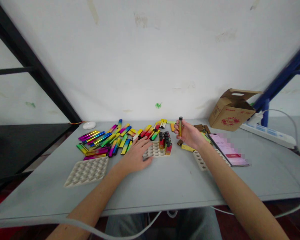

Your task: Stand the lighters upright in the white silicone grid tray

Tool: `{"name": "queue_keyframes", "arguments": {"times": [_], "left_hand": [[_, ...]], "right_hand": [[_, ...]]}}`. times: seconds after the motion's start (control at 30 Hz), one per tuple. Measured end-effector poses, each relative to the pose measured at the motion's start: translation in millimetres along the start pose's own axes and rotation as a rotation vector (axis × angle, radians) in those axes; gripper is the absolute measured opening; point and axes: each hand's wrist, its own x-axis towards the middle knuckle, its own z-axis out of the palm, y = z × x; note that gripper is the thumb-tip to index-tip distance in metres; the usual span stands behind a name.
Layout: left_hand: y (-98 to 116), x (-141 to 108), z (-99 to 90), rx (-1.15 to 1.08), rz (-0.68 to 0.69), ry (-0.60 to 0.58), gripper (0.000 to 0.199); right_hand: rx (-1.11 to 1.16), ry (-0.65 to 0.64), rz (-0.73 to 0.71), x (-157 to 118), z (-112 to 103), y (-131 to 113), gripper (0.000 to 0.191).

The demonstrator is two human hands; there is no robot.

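Observation:
My left hand (137, 156) lies flat with its fingers apart, its fingertips on the near edge of a small beige moulded tray (152, 151). Several dark-topped sticks (165, 143) stand upright in that tray's far end. My right hand (188, 134) is raised and grips a gold stick with a dark tip (180, 126) upright between fingers and thumb. Left of both hands lies a loose heap of glossy rainbow-gradient sticks (107, 141), some touching each other. A similar beige tray (86, 171) sits empty at the front left.
A pink-screened phone (227, 150) and a holed white tray (200, 160) lie right, partly under my right forearm. Behind stand a cardboard box (232, 110) and a power strip (267, 133). A white cable (90, 228) crosses the front. The grey table's (160, 190) back meets a white wall.

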Motion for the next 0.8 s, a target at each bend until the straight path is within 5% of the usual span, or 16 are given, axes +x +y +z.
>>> {"name": "queue_keyframes", "arguments": {"times": [0.33,0.8], "left_hand": [[-1.7,-0.8,2.2,0.007,-0.005,0.008,0.05],[-0.4,1.2,-0.5,-0.002,0.003,0.01,0.044]], "right_hand": [[-0.252,0.098,-0.219,7.3,-2.6,15.9,0.034],[-0.408,0.083,-0.276,12.5,-8.6,21.7,0.032]]}}
